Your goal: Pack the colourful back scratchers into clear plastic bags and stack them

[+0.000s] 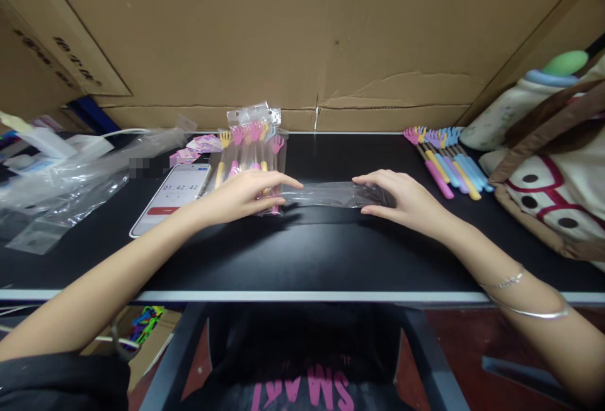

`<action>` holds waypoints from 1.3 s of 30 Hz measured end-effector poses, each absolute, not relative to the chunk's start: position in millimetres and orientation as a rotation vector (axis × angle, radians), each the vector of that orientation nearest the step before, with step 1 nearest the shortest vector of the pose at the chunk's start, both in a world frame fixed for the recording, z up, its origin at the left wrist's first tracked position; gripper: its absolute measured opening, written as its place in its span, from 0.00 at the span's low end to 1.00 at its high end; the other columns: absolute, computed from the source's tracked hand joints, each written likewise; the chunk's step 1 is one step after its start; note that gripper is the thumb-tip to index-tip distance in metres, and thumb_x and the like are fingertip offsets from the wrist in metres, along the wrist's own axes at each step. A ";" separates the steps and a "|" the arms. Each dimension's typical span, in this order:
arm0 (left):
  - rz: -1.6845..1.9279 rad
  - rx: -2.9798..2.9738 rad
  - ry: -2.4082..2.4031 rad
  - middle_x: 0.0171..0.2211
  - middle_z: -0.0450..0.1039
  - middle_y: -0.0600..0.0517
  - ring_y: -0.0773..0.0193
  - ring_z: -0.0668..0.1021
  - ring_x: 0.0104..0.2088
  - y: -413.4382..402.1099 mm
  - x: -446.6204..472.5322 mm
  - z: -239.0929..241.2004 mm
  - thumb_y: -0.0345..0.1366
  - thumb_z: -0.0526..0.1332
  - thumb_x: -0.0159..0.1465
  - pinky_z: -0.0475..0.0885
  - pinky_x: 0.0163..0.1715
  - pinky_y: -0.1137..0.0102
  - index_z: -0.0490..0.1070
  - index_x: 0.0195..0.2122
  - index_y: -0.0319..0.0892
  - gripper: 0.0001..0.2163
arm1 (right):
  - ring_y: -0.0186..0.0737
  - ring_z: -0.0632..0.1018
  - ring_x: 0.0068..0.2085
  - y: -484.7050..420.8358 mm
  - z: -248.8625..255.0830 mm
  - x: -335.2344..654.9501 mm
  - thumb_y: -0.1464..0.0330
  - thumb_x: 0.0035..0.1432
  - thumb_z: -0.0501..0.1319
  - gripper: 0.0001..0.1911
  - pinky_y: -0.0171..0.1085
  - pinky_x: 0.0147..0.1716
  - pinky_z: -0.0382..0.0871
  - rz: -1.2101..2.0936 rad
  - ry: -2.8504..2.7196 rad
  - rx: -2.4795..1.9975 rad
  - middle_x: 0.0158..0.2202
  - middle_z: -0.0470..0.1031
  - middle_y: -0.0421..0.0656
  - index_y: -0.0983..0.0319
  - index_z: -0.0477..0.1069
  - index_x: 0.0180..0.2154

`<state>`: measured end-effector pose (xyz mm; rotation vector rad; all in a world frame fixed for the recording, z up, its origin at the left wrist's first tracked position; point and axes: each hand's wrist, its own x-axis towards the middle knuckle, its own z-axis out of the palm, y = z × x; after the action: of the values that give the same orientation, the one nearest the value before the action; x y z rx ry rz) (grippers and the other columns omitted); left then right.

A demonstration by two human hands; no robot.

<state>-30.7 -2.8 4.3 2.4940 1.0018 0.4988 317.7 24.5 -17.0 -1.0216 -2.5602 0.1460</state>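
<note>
The flat black desk (326,260) is carrying a long, glossy, clear plastic sleeve (326,195) at centre, its long axis running nine to three o'clock. My left hand (248,191) is arching wide at nine, my right hand (404,202) at three; whether they are gripping, I cannot tell.

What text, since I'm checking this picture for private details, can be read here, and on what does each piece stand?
"01:42:42": on the screen of the phone; its other lettering is too small to read.
"SMART", apparently: in pink on the dark clothing, cut off at the picture's edge.
Dark characters on the cardboard, upper left: too blurred to read.
Any print on the pink-and-white cards: too small to read.
</note>
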 end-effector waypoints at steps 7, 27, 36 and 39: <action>0.545 2.459 0.958 0.32 0.78 0.54 0.68 0.77 0.30 -2.9 -30.3 3.4 0.41 0.54 0.71 0.68 0.32 0.74 0.69 0.55 0.44 0.15 | 0.51 0.77 0.51 24.7 -16.9 317.9 0.51 0.60 0.62 0.25 0.50 0.48 0.68 0.195 -2.544 -1.029 0.52 0.77 0.47 0.55 0.69 0.55; 0.690 2.472 0.920 0.49 0.78 0.49 0.63 0.78 0.49 0.4 -31.6 0.2 0.40 0.53 0.72 0.70 0.50 0.69 0.75 0.50 0.44 0.14 | 0.41 0.78 0.34 24.1 -13.5 316.8 0.53 0.57 0.65 0.23 0.40 0.35 0.69 0.304 -2.498 -1.046 0.43 0.80 0.44 0.56 0.71 0.50; 0.781 2.480 0.903 0.49 0.75 0.48 0.63 0.77 0.47 1.2 -34.0 -1.3 0.38 0.56 0.71 0.71 0.45 0.70 0.79 0.47 0.47 0.12 | 0.40 0.76 0.33 23.9 -13.9 316.8 0.52 0.57 0.65 0.24 0.40 0.33 0.68 0.293 -2.495 -1.075 0.44 0.80 0.43 0.56 0.72 0.51; 0.785 2.483 0.939 0.48 0.74 0.48 0.62 0.77 0.46 0.8 -34.8 -1.7 0.39 0.56 0.71 0.71 0.45 0.70 0.79 0.47 0.49 0.12 | 0.40 0.76 0.33 24.1 -14.3 317.1 0.51 0.57 0.64 0.24 0.40 0.33 0.68 0.271 -2.498 -1.074 0.44 0.80 0.43 0.56 0.72 0.51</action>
<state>-34.8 0.8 -1.7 2.4830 0.9386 0.7848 317.1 24.1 -14.3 -1.0738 -2.4980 0.2714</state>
